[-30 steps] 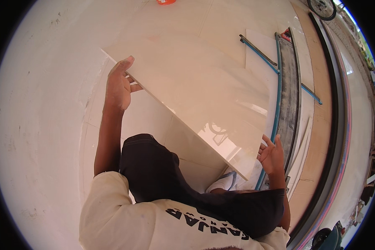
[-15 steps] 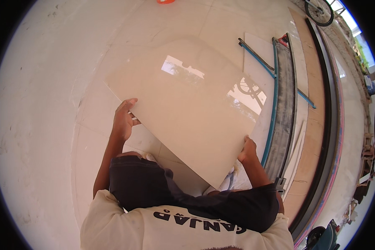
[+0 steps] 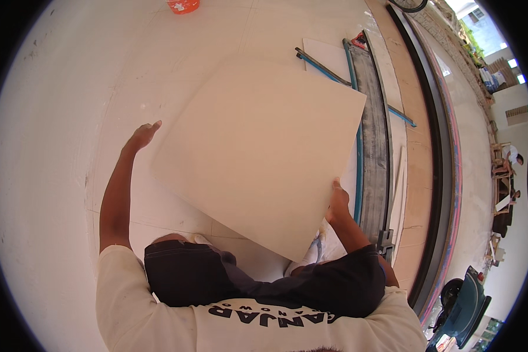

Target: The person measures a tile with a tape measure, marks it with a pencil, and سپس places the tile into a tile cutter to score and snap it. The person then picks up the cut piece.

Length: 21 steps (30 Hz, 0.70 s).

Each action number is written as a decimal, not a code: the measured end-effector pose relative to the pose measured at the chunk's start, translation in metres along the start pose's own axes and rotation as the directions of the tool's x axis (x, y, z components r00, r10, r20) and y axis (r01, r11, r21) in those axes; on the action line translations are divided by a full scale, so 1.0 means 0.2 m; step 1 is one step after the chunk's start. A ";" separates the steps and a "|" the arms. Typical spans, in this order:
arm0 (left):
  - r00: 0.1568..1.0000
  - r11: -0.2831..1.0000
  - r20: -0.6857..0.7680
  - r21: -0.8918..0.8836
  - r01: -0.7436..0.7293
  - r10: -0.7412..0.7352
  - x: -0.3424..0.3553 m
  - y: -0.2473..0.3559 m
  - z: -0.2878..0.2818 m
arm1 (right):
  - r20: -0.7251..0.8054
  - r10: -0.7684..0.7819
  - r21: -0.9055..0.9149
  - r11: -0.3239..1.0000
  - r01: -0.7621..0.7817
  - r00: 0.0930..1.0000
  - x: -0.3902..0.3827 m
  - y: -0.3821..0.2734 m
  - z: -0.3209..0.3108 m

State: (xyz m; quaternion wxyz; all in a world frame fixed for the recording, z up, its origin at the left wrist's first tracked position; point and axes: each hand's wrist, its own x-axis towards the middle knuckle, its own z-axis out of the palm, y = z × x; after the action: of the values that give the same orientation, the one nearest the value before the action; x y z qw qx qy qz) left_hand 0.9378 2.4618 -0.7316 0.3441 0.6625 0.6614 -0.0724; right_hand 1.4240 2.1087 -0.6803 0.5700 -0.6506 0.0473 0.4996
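A large square beige tile [image 3: 258, 152] is tilted in front of me, its near corner down between my legs. My right hand [image 3: 338, 202] grips its right edge, thumb on the upper face and the other fingers hidden beneath. My left hand [image 3: 144, 136] is out beside the tile's left edge, apparently apart from it, thumb stretched out and the rest of the fingers hard to make out. To the right of the tile, a long grey tile cutter with blue rails [image 3: 374, 135] lies along the floor, partly covered by the tile's right corner.
An orange bucket [image 3: 183, 6] stands at the far left. Beyond the cutter are tile strips [image 3: 398, 193], brown cardboard [image 3: 415, 176] and a dark door track [image 3: 433, 141]. A teal scooter [image 3: 466, 308] stands at lower right; a person [image 3: 515, 155] is in the distance.
My left hand has come off the tile's edge and moved outward to the left. The tile has turned, its far right corner now over the cutter; my right hand still grips it. My view has shifted.
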 end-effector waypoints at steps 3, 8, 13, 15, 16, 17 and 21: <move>0.998 0.998 0.066 -0.054 -0.017 0.021 0.18 -0.04 0.24 | 0.000 -0.003 -0.003 1.000 0.003 1.000 0.00 -0.02 -0.01; 1.000 0.994 -0.016 -0.112 0.014 -0.015 0.34 -0.05 0.38 | -0.025 0.019 -0.031 0.999 -0.019 1.000 0.02 0.01 -0.02; 0.987 0.935 -0.149 -0.355 0.005 -0.062 0.47 -0.12 0.45 | -0.004 -0.052 -0.076 0.996 0.051 0.999 0.03 0.00 -0.01; 0.997 0.948 -0.034 -0.313 0.049 -0.063 0.49 -0.13 0.47 | -0.059 -0.096 -0.107 0.990 0.089 0.994 0.04 -0.01 -0.02; 0.996 0.909 -0.088 -0.415 -0.025 -0.013 0.48 -0.12 0.49 | -0.051 -0.119 -0.083 0.990 0.114 0.992 0.04 -0.02 -0.02; 0.984 0.859 -0.176 -0.503 -0.094 0.005 0.45 -0.10 0.51 | -0.066 -0.148 -0.141 0.980 0.138 0.987 0.05 -0.03 -0.03; 0.966 0.852 -0.257 -0.513 -0.102 -0.040 0.32 -0.03 0.46 | -0.110 -0.242 -0.299 0.933 0.200 0.964 0.12 -0.04 -0.09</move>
State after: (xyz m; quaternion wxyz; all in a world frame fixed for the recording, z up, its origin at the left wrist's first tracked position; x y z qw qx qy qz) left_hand 0.9733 2.4625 -0.8383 0.4230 0.5585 0.6843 0.2023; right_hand 1.4517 2.1098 -0.6935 0.5181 -0.7614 -0.0575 0.3853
